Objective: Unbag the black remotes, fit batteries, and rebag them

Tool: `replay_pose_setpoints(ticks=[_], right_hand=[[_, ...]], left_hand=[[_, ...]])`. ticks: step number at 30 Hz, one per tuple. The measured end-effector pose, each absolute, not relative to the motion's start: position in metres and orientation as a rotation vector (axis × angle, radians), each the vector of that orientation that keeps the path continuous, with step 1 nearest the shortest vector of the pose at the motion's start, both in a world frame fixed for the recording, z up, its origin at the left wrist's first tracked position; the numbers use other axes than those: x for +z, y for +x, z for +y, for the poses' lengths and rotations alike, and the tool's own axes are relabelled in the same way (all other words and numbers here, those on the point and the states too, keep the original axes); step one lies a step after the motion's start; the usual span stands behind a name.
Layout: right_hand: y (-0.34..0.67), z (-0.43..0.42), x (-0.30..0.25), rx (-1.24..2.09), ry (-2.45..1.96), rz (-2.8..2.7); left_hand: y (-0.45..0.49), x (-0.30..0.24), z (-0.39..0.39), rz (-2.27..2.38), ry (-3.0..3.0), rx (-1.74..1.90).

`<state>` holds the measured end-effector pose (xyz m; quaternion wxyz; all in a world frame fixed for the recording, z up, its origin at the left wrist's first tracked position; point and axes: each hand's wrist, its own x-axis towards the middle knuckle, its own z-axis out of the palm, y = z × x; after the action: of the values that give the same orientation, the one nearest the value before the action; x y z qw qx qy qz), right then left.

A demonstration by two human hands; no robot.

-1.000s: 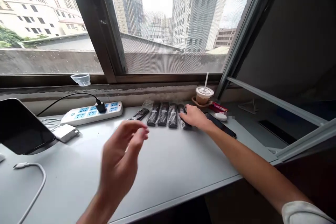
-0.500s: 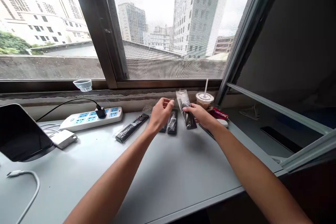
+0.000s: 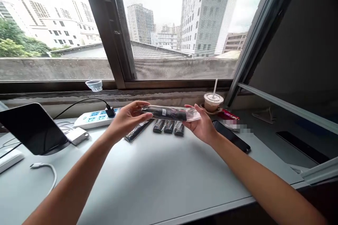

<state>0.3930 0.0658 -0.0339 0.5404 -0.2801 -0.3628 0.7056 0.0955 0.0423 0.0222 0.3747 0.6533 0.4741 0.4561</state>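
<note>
Between my two hands a long black item in a clear plastic sleeve is held level above the desk. It has a small white label; its exact kind I cannot make out. My left hand pinches its left end, thumb below and fingers behind. At the other end, my right hand grips the loose clear plastic. Beneath and behind it lie similar wrapped black items: a short row with a left one, a middle one and a right one, plus a slanted one partly hidden by my left hand.
On the left stand a tablet, a white charger, a power strip and a white cable. To the right are a lidded drink cup with a straw, a black phone and a red packet.
The wrapped item in my right hand has turned from upright to level. My left hand has moved left and taken hold of its other end. The view has shifted slightly left.
</note>
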Motion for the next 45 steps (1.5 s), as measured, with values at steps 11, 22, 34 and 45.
replay_pose_setpoints(ticks=[11,22,34,45], right_hand=[[0.37,0.038,-0.052,2.311,-0.53,-1.108],[0.383,0.045,-0.052,2.098,-0.707,-1.665],[0.401,0.053,-0.038,1.877,-0.981,-2.007],[0.445,0.063,-0.006,1.283,-1.203,-2.076]], left_hand=[[0.104,0.048,0.014,1.395,1.417,1.407],[0.106,0.036,0.009,1.611,2.582,1.429],[0.108,-0.011,0.0,1.387,2.824,0.203],[0.077,-0.017,0.011,1.533,2.491,0.272]])
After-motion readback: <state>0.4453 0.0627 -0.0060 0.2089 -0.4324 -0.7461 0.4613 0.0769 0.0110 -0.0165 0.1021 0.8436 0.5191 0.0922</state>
